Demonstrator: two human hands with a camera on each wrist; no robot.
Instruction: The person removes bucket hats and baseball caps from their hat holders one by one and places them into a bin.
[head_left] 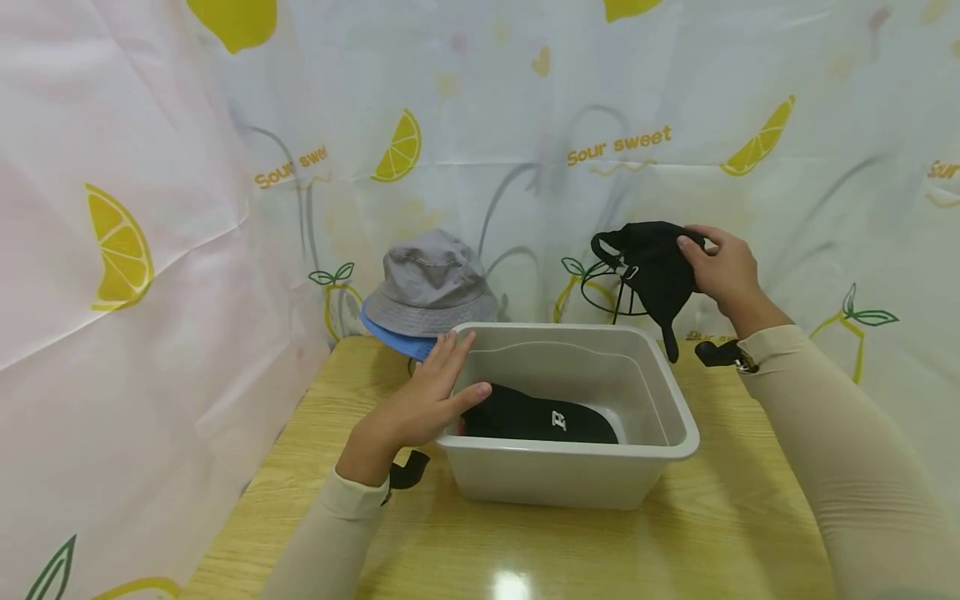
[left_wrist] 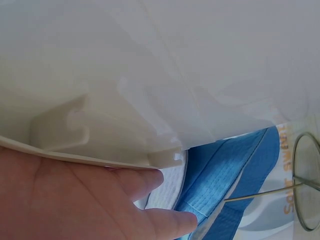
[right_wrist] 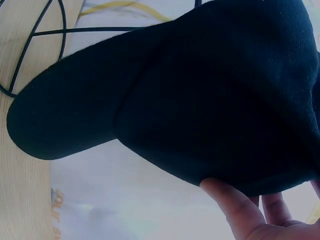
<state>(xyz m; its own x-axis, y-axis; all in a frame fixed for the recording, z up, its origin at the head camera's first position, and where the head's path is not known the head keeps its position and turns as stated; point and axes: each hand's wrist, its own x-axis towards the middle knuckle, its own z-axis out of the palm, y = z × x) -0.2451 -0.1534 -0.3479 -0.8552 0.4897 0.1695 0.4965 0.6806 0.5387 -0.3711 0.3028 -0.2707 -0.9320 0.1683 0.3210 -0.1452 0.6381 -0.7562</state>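
Note:
My right hand (head_left: 723, 271) pinches a black baseball cap (head_left: 660, 262) by its edge, thumb on the near side. The cap hangs with its brim (right_wrist: 65, 110) pointing down and its strap loop to the left, in front of a black wire stand (head_left: 611, 292). With fingers extended, my left hand (head_left: 420, 400) rests at the left rim of a light grey plastic bin (head_left: 566, 475). Inside lies another black cap (head_left: 540, 417) with a white letter on it. In the left wrist view, the left fingers (left_wrist: 170, 222) lie along the bin's outer rim.
Behind the bin's left corner, a grey bucket hat (head_left: 435, 279) sits over a blue hat (head_left: 393, 337); a wire stand (left_wrist: 305, 182) shows beside them. The wooden table (head_left: 315, 433) meets a lemon-printed curtain (head_left: 480, 100) at the back and left.

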